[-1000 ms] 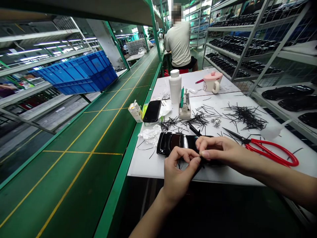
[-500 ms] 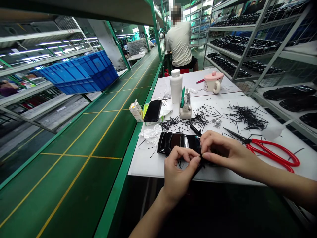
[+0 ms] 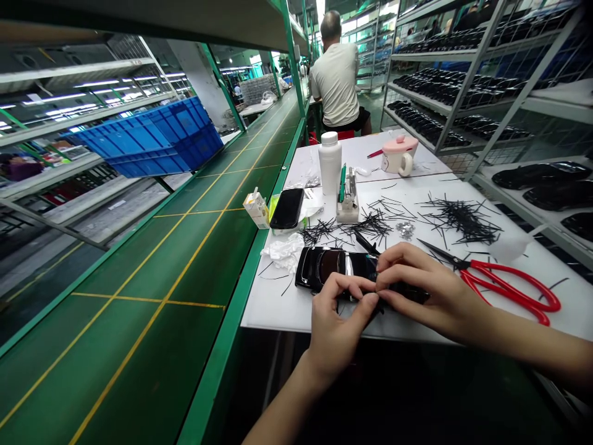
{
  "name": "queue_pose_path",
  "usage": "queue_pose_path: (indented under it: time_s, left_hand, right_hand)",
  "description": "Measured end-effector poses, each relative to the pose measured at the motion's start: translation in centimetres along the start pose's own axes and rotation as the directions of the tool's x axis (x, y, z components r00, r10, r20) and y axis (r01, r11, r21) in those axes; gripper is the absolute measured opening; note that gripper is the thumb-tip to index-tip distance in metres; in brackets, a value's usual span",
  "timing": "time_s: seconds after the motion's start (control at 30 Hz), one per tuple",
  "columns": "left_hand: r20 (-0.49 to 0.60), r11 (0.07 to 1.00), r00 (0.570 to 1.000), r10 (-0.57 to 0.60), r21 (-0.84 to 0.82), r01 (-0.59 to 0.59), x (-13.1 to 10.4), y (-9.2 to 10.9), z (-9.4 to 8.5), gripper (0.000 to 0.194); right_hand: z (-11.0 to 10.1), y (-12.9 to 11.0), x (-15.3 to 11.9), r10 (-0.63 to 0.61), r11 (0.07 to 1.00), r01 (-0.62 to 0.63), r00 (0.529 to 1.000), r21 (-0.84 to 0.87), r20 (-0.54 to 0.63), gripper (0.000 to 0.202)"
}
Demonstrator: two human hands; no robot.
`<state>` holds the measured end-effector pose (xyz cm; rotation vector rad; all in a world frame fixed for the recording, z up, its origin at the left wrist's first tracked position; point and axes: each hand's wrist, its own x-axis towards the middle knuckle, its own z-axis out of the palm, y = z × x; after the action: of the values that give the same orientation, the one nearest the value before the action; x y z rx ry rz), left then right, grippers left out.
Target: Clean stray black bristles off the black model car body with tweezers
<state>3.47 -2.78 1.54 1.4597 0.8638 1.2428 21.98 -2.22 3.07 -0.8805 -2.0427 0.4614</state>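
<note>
A glossy black shoe with a brown inside lies on the white table in front of me. My left hand and my right hand meet over its near side, with their fingertips almost touching. Both are closed in a pinch on a small black piece, mostly hidden by the fingers. The shoe's right part is covered by my right hand. To the right of that hand lie red-handled scissors, blades pointing left. Loose thin black strips are scattered behind the hands.
A white bottle, a holder with a green pen, a phone, crumpled paper and a pink-lidded mug stand or lie on the table. A green conveyor runs left. A person sits ahead; shoe racks line the right.
Both hands stay together at the shoe. The right hand's fingers have shifted slightly, and its thumb has moved a little lower. The view has shifted slightly; the objects on the table lie as before.
</note>
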Motion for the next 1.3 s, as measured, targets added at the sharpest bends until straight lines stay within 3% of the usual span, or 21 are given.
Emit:
queue_pose_path:
  time_s: [0.13,0.3,0.43,0.53,0.83,0.97,1.1,1.2,1.3]
  left_hand:
    - [-0.017,0.997,0.998,0.061,0.057,-0.060,0.0,-0.1,0.1,0.021]
    - [0.004,0.942,0.978,0.207,0.270,-0.200,0.3,-0.9,-0.6,0.021]
    - [0.068,0.779,0.926,0.371,0.520,-0.350,0.7,-2.5,-2.1,0.022]
    - [0.092,0.653,0.886,0.454,0.643,-0.401,0.6,-3.6,-3.0,0.022]
    - [0.088,0.610,0.854,0.513,0.663,-0.435,0.3,-4.6,-2.3,0.022]
    - [0.077,0.576,0.842,0.535,0.695,-0.430,0.2,-5.1,-2.3,0.020]
    - [0.022,0.619,0.854,0.520,0.678,-0.395,0.1,-5.3,-2.1,0.018]
    - [-0.036,0.679,0.881,0.472,0.651,-0.338,0.1,-5.3,-2.0,0.017]
    - [-0.068,0.694,0.881,0.468,0.646,-0.318,0.1,-5.4,-1.9,0.018]
  right_hand:
    - [0.1,-0.1,0.1,-0.010,1.000,0.010,1.000,0.003,-0.007,0.009]
    - [-0.2,-0.2,0.2,0.056,0.995,-0.059,0.998,0.079,0.036,0.010]
    - [-0.4,-0.1,0.3,0.126,0.980,-0.138,0.988,0.144,0.093,0.011]
    - [-0.5,-0.1,0.3,0.157,0.967,-0.177,0.980,0.183,0.120,0.011]
    - [-0.4,0.0,0.4,0.191,0.949,-0.220,0.971,0.227,0.143,0.010]
    - [-0.4,-0.1,0.4,0.138,0.967,-0.164,0.981,0.197,0.138,0.010]
    - [-0.1,0.4,0.8,0.019,0.985,-0.041,0.991,0.167,0.130,0.012]
    - [0.4,1.7,1.3,-0.123,0.991,0.129,0.984,-0.041,0.129,0.022]
    - [1.5,3.0,1.5,-0.212,0.938,0.258,0.956,-0.231,0.205,0.028]
